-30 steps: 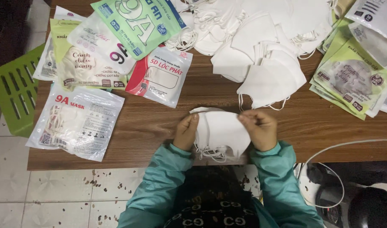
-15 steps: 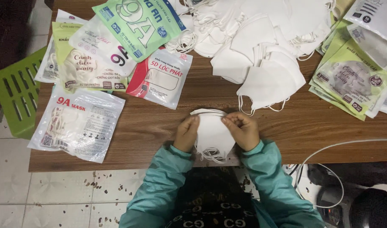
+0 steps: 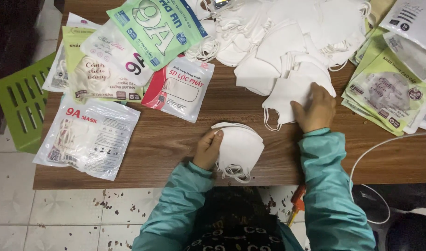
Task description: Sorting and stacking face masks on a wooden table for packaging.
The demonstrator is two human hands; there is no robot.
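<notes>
Hands apart: left (image 3: 207,149) grips mask stack (image 3: 238,149) near table edge (image 3: 129,181), right (image 3: 316,109) presses loose mask (image 3: 283,98).

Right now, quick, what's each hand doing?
Left hand: closed on a stack of masks.
Right hand: resting on a mask in the pile, grip unclear.

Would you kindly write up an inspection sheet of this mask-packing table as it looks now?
Surface: brown wooden table, crowded along its far side.
Job's things: stack of white masks; single white mask at the loose pile.
Clutter: printed mask packets left and right.
Hands: left hand holds the stack; right hand rests on the single mask.
Cables: white cable at right.
Surroundings: tiled floor, green crate.
</notes>
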